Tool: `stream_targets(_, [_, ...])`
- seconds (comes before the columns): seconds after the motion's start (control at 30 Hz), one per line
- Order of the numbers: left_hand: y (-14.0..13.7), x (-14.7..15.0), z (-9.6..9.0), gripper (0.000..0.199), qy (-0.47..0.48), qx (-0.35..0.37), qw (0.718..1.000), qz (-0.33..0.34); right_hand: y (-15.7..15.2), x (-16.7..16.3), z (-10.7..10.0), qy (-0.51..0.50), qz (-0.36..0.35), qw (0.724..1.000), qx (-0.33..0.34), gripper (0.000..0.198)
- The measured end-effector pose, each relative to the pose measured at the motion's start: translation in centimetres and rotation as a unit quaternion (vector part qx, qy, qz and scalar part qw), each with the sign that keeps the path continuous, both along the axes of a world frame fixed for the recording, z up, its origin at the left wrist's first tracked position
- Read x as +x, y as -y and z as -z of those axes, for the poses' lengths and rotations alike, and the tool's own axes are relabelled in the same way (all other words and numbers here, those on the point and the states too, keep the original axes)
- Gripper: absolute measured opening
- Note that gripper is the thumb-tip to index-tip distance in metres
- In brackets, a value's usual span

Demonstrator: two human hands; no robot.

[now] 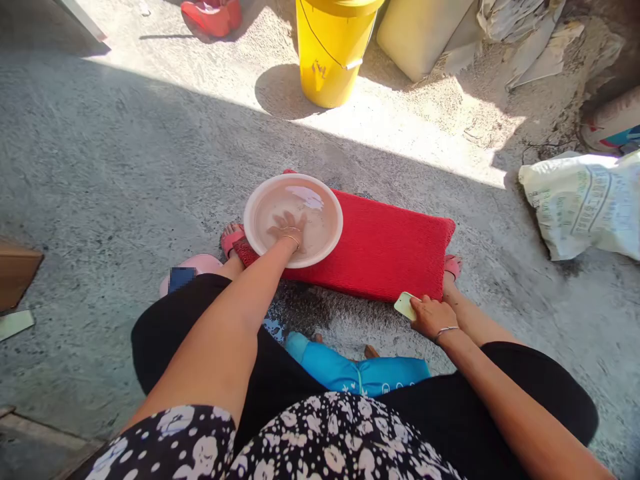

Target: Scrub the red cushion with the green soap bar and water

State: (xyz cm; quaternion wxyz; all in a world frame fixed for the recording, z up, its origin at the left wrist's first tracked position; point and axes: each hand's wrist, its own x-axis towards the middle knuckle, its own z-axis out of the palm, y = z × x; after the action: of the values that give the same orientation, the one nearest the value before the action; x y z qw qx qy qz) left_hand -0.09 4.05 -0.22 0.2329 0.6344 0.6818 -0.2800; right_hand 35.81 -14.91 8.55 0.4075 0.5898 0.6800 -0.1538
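My left hand (289, 230) is dipped into the water of a pale pink basin (251, 220), its fingers spread and nothing in them. The basin stands on the left end of a red cloth-covered block (390, 243), which lies low between my feet. Beyond the block's near right edge, my right hand (434, 317) is closed around a flat pale green piece (405, 305) with a rounded end and a small hole. The rest of that piece is hidden by my fingers, so I cannot tell its kind.
A yellow bucket (327, 63) with a lid stands ahead on sunlit concrete. White sacks (585, 207) lie at the right, a red shoe-like item (213, 17) at the far left. Blue fabric (350, 367) is between my legs. A cardboard box (17, 273) sits at the left edge.
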Motion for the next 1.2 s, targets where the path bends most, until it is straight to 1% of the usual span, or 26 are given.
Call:
stream_targets(0.03, [0.0,0.0,0.0,0.127,0.001,-0.002,1.0,-0.001,-0.3,-2.8,0.0,-0.042,-0.029,0.999,0.006,0.035])
stream_targets(0.1, [0.0,0.1,0.1,0.13,-0.003,-0.006,1.0,-0.003,-1.1,-9.1,0.1,-0.127,-0.089,0.988,0.025,0.035])
stream_targets(0.17, [0.0,0.1,0.3,0.131,-0.006,-0.004,1.0,-0.006,-1.8,-15.2,0.7,-0.199,-0.141,0.969,0.046,0.032])
stream_targets(0.23, [0.0,0.1,0.4,0.131,-0.001,0.001,1.0,-0.007,-2.6,-20.5,1.7,-0.259,-0.183,0.947,0.06,0.028])
stream_targets(0.3, [0.1,0.1,0.6,0.131,0.007,0.01,1.0,-0.009,-3.3,-24.4,2.9,-0.3,-0.21,0.928,0.064,0.027])
stream_targets(0.37, [0.2,0.0,0.6,0.129,0.016,0.017,1.0,-0.009,-3.9,-26.5,4.1,-0.314,-0.221,0.921,0.059,0.031])
stream_targets(0.4, [0.3,0.0,0.6,0.128,0.019,0.02,1.0,-0.01,-4.1,-26.9,4.7,-0.312,-0.222,0.922,0.054,0.032])
stream_targets(0.47, [0.3,0.0,0.6,0.129,0.023,0.024,0.999,-0.01,-4.2,-26.2,5.6,-0.299,-0.227,0.926,0.044,0.035])
stream_targets(0.53, [0.4,0.0,0.5,0.127,0.025,0.026,0.999,-0.006,-3.9,-24.0,6.2,-0.282,-0.238,0.929,0.038,0.036])
stream_targets(0.6, [0.4,0.0,0.3,0.123,0.023,0.025,0.999,0.0,-3.2,-20.7,6.3,-0.262,-0.245,0.933,0.035,0.036])
stream_targets(0.7, [0.2,0.1,0.4,0.126,0.016,0.011,1.0,-0.001,-1.9,-15.6,5.3,-0.221,-0.219,0.95,0.025,0.03])
stream_targets(0.77, [0.1,0.2,0.5,0.131,0.017,0.007,1.0,-0.008,-1.3,-13.5,4.2,-0.198,-0.184,0.963,0.019,0.025])
stream_targets(0.8, [0.1,0.2,0.7,0.132,0.021,0.008,1.0,-0.012,-1.1,-13.1,3.6,-0.191,-0.168,0.967,0.019,0.026])
stream_targets(0.87, [0.0,0.2,0.9,0.131,0.026,0.013,0.999,-0.017,-1.1,-13.4,2.8,-0.192,-0.142,0.971,0.028,0.035])
stream_targets(0.93, [0.0,0.2,1.0,0.128,0.026,0.014,0.999,-0.021,-1.7,-15.3,2.8,-0.203,-0.122,0.971,0.044,0.04])
stream_targets(1.03, [0.1,0.2,0.8,0.128,0.023,0.012,0.999,-0.019,-3.2,-19.2,3.7,-0.222,-0.098,0.968,0.065,0.042])
stream_targets(1.1, [0.1,0.2,0.6,0.128,0.022,0.01,1.0,-0.011,-4.2,-21.0,4.4,-0.232,-0.093,0.966,0.073,0.043])
stream_targets(1.17, [0.1,0.1,0.3,0.128,0.019,0.005,1.0,-0.005,-4.9,-21.1,4.9,-0.24,-0.098,0.963,0.075,0.046])
stream_targets(1.2, [0.1,0.1,0.2,0.128,0.016,0.003,1.0,-0.004,-5.2,-20.3,5.0,-0.243,-0.103,0.962,0.073,0.048])
